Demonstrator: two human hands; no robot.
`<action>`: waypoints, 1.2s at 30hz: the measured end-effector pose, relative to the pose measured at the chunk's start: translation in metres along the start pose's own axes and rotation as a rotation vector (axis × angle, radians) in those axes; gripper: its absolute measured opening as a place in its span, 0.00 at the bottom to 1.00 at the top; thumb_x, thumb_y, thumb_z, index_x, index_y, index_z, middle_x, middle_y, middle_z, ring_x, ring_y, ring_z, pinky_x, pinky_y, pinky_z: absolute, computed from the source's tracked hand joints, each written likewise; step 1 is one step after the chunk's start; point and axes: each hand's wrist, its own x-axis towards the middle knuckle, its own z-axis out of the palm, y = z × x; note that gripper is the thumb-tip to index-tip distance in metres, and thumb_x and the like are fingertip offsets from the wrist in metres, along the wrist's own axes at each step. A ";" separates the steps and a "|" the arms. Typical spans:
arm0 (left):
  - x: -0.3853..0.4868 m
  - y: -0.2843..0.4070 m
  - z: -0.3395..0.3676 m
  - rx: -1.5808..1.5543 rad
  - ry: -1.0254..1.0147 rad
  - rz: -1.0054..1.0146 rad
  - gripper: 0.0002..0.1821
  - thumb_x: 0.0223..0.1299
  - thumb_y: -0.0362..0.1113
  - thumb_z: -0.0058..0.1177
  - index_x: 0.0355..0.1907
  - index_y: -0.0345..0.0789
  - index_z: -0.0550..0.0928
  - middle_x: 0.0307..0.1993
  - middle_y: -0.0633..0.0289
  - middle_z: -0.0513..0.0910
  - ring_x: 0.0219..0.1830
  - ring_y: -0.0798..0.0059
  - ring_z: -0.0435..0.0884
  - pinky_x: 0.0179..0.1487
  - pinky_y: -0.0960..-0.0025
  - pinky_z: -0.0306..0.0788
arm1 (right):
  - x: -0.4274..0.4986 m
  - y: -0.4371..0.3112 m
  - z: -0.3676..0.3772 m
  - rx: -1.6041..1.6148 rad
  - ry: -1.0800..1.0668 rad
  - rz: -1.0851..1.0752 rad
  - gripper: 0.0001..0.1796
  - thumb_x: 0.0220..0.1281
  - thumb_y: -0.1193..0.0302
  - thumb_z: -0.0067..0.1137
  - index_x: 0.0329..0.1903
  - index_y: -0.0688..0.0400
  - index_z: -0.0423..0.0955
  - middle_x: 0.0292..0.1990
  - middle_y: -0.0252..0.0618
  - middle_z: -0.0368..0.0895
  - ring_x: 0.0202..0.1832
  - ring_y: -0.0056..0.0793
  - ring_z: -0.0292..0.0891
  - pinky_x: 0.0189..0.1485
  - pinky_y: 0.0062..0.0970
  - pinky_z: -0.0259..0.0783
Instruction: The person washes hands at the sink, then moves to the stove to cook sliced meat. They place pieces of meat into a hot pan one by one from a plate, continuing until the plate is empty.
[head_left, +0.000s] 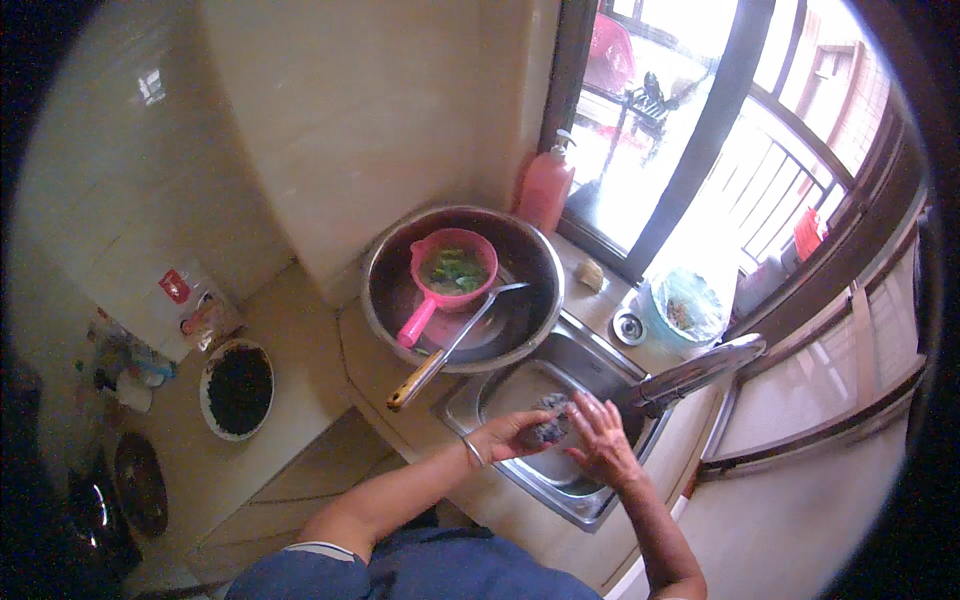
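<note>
Over the stainless steel sink (574, 517), my left hand (517, 433) grips a grey crumpled wad (551, 424), perhaps a scouring pad or cloth. My right hand (604, 442) is held just beside it with the fingers apart; whether the fingertips touch the wad is hard to tell. A chrome faucet (697, 369) reaches in from the right. Left of the sink stands a large metal basin (373, 330). In it sits a pink plastic dipper (416, 324) holding green vegetable pieces (456, 274). A spatula with a wooden handle (420, 381) lies across the basin's rim.
Behind the sink are a pink pump bottle (546, 191), a sink strainer (628, 327), a brownish lump (590, 276) and a bag-lined bin (686, 304). A white bowl of dark contents (240, 386) stands on the left counter, near a dark round pan or lid (141, 486).
</note>
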 end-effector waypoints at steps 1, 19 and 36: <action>-0.002 -0.001 0.009 0.005 -0.040 -0.003 0.13 0.68 0.44 0.66 0.51 0.44 0.85 0.47 0.65 0.88 0.45 0.71 0.87 0.51 0.64 0.86 | -0.002 -0.006 0.007 -0.002 0.013 -0.067 0.51 0.45 0.69 0.79 0.74 0.56 0.64 0.77 0.53 0.59 0.78 0.53 0.57 0.79 0.52 0.55; 0.023 -0.016 0.043 1.580 0.187 0.649 0.35 0.44 0.41 0.74 0.54 0.31 0.75 0.42 0.44 0.88 0.41 0.49 0.88 0.45 0.51 0.81 | 0.013 -0.017 0.006 -0.305 -0.003 0.089 0.07 0.64 0.68 0.59 0.42 0.55 0.73 0.34 0.39 0.83 0.34 0.37 0.86 0.34 0.36 0.82; -0.012 -0.023 0.060 1.648 0.419 0.519 0.44 0.53 0.38 0.68 0.75 0.38 0.66 0.49 0.46 0.87 0.46 0.49 0.88 0.52 0.51 0.82 | 0.005 -0.038 -0.011 0.054 0.047 0.252 0.27 0.57 0.72 0.67 0.60 0.57 0.74 0.57 0.53 0.78 0.52 0.55 0.82 0.52 0.45 0.81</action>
